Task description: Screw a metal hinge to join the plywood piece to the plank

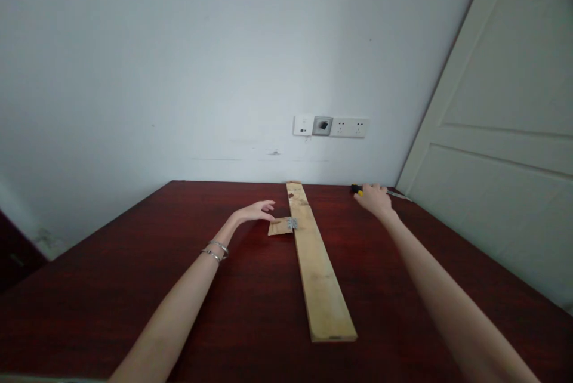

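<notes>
My left hand is open, thumb and fingers apart, with the thumb at the far left edge of a small thin brown wooden piece; I cannot tell if it touches. A grey metal hinge spans that piece and the left edge of a long pale wooden plank. The plank lies flat, running from the wall toward me. Farther right, my right hand closes over a saw-like tool with a black and yellow handle and a thin metal blade. Its fingers partly hide the tool.
All this lies on a dark red tabletop. Its far edge meets a white wall with several switch and socket plates. At the right stands a pale panelled door close to the table's side.
</notes>
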Demonstrator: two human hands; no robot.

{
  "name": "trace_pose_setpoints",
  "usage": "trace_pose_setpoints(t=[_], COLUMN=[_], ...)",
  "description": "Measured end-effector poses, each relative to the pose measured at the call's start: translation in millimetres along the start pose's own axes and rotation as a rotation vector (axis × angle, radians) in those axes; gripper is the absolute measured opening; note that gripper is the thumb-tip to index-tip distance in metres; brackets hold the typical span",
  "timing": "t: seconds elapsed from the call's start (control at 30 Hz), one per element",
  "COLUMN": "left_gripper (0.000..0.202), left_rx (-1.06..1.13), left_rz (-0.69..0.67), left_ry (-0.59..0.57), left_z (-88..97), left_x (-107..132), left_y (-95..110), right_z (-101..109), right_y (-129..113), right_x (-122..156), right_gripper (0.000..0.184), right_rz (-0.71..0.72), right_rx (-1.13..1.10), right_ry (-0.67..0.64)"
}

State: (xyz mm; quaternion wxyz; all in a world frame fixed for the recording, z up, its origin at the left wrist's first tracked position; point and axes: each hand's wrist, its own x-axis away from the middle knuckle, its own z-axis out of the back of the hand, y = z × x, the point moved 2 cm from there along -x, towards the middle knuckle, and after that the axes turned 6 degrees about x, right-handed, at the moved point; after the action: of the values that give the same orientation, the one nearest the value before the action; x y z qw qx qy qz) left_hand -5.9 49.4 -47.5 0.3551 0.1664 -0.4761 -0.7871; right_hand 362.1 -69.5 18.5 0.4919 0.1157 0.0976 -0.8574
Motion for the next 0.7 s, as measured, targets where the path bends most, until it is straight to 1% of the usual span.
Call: trace_pose_setpoints(t=[0.03,0.1,0.2,0.27,0.37,0.43,0.6,0.7], left_gripper=[0.092,0.094,0.1,0.102,0.104,0.106,0.105,0.099], left_rx=[-0.032,-0.135,-0.298,-0.377,-0.487,-0.539,-0.593,-0.613], left_rz=[0.007,0.023,0.029,0.02,0.022,0.025,0.017,0.005], left_ry=[-0.021,-0.088,-0.197,-0.227,-0.214,-0.204,-0.214,-0.213], left_z=[-0.9,-5.0,-14.0,-19.7,-26.3,-29.8,-36.8,-39.4], left_x=[-1,-4,-6,-7,-10,-11,-8,-5], left_y=[2,8,20,26,29,30,32,34], right_z=[-6,-20,-42,-56,-75,-85,-98,-102], right_y=[8,24,42,48,50,48,39,35], right_x=[-19,-47,-69,-76,-83,-87,-94,-96], right_gripper=[0.046,0.043,0.043,0.048,0.055,0.056,0.05,0.046], right_rz=[-0.015,-0.039,-0.069,-0.087,-0.106,-0.111,-0.109,-0.107], right_rx=[-0.011,-0.036,-0.065,-0.075,-0.081,-0.083,-0.077,-0.059], right_ry=[-0.018,-0.067,-0.125,-0.141,-0.158,-0.172,-0.193,-0.186])
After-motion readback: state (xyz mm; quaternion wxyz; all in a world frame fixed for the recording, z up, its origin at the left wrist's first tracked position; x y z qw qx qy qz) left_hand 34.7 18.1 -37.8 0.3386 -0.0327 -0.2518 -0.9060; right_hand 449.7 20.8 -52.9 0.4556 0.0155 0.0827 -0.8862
